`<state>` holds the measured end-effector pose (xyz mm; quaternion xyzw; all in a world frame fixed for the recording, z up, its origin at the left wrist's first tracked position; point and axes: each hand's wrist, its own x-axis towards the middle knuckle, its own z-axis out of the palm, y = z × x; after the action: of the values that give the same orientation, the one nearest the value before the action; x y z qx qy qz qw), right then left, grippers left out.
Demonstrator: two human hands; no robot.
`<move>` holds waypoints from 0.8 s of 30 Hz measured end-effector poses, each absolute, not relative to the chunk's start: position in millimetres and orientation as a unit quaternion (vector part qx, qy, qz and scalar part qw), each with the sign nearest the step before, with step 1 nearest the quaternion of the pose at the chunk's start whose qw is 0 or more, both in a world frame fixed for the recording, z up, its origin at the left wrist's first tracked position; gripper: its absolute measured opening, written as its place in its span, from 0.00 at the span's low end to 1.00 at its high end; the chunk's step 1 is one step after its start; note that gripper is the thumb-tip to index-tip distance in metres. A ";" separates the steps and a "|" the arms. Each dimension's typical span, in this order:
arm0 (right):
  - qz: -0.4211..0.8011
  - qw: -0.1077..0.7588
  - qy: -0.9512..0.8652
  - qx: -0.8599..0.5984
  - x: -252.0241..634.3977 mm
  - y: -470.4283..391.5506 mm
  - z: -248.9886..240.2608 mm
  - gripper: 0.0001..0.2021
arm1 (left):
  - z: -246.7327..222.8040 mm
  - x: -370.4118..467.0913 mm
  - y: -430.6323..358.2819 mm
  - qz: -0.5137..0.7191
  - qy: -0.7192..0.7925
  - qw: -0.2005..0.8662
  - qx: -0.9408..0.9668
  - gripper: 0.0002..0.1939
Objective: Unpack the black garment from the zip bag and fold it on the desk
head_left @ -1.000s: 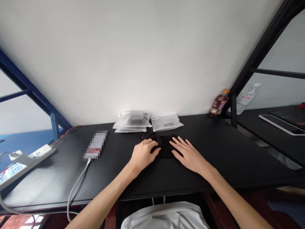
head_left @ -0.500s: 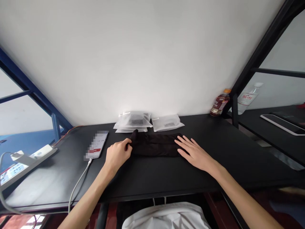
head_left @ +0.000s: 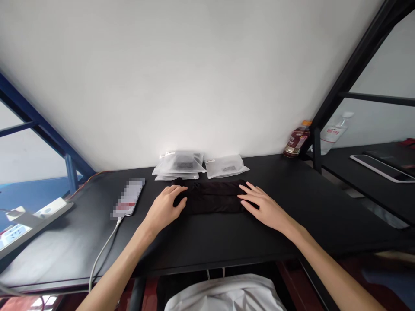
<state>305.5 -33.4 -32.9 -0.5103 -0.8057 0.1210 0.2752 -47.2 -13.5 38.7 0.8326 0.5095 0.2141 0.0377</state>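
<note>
A folded piece of black fabric (head_left: 215, 198) lies on the black desk as a long, low strip running left to right. Its dark colour nearly merges with the desktop, so what kind of garment or cloth it is stays unclear. At its left end rests my left hand (head_left: 164, 206), thumb and fingers apart with dark fabric in the gap between them. My right hand (head_left: 263, 210) lies over the right end, fingers spread and open, their tips touching the cloth.
Behind the fabric sit stacked frosted zip bags (head_left: 179, 165) and a single one (head_left: 226, 166). A phone (head_left: 129, 197) on a white cable and a power strip (head_left: 35, 224) are at left. A brown drink bottle (head_left: 297, 139) stands at back right beside a black frame post (head_left: 317, 149).
My left hand has opened from a pinch on the fabric's left end and moved slightly right. The raised corner there now lies lower. My right hand stays on the right end.
</note>
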 end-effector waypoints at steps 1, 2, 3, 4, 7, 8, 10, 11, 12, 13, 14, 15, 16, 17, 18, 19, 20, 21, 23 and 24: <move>0.115 0.284 -0.804 -0.509 305.4 -32.8 -33.7 0.16 | 36.0 -46.6 -10.4 0.204 0.512 0.048 0.833 0.17; 0.110 0.294 -0.803 -0.507 305.3 -32.2 -34.2 0.15 | 33.4 -46.3 -7.7 0.196 0.515 0.055 0.833 0.17; 0.106 0.303 -0.803 -0.503 304.9 -31.6 -34.4 0.13 | 31.3 -46.2 -5.6 0.189 0.518 0.062 0.832 0.17; 0.104 0.313 -0.803 -0.496 304.5 -31.2 -34.2 0.12 | 29.8 -46.4 -4.2 0.185 0.519 0.069 0.832 0.16; 0.098 0.336 -0.807 -0.475 302.1 -31.5 -30.1 0.08 | 30.3 -48.1 -3.8 0.204 0.512 0.084 0.830 0.11; 0.096 0.341 -0.808 -0.470 301.0 -32.5 -27.6 0.08 | 31.9 -48.9 -4.9 0.216 0.506 0.087 0.830 0.10; 0.094 0.351 -0.809 -0.463 298.2 -36.5 -20.7 0.08 | 36.7 -50.3 -8.8 0.236 0.491 0.100 0.833 0.08; 0.095 0.355 -0.808 -0.460 296.7 -39.5 -16.5 0.08 | 39.5 -51.0 -11.5 0.241 0.483 0.112 0.834 0.08; 0.096 0.359 -0.808 -0.458 295.2 -43.1 -12.2 0.08 | 42.5 -51.8 -14.8 0.244 0.475 0.128 0.836 0.07; 0.098 0.361 -0.808 -0.456 293.7 -47.3 -8.0 0.08 | 45.5 -52.7 -18.7 0.246 0.467 0.147 0.837 0.07; 0.097 0.363 -0.808 -0.454 292.5 -51.8 -4.2 0.08 | 48.4 -53.8 -23.0 0.246 0.458 0.166 0.838 0.07; 0.098 0.362 -0.810 -0.451 291.7 -56.5 -1.0 0.08 | 51.2 -55.1 -27.6 0.243 0.449 0.184 0.840 0.07; 0.098 0.359 -0.812 -0.449 291.2 -61.2 1.3 0.08 | 53.6 -56.7 -32.6 0.238 0.440 0.198 0.843 0.07; 0.099 0.355 -0.816 -0.446 291.3 -65.8 2.6 0.09 | 55.6 -58.5 -37.6 0.229 0.433 0.208 0.847 0.07; 0.099 0.351 -0.819 -0.442 291.8 -70.1 3.0 0.10 | 56.9 -60.5 -42.5 0.216 0.427 0.215 0.851 0.07; 0.098 0.347 -0.824 -0.437 292.6 -74.0 2.6 0.10 | 57.5 -62.6 -47.2 0.202 0.421 0.220 0.857 0.07; 0.097 0.341 -0.829 -0.431 293.7 -77.6 1.6 0.11 | 57.4 -64.7 -51.5 0.190 0.413 0.222 0.862 0.08; 0.095 0.334 -0.836 -0.426 294.9 -80.9 0.6 0.12 | 56.5 -66.6 -55.2 0.180 0.404 0.222 0.869 0.09; 0.093 0.313 -0.850 -0.413 297.0 -86.6 -0.8 0.13 | 53.2 -69.8 -61.3 0.160 0.383 0.215 0.884 0.09; 0.095 0.301 -0.857 -0.407 297.6 -89.1 -0.5 0.14 | 51.3 -70.9 -63.7 0.150 0.376 0.210 0.890 0.09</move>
<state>297.6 -89.1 -0.5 -0.4068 -0.8573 0.0950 0.3007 -70.9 -63.7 51.3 0.8897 0.3764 0.1501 0.2102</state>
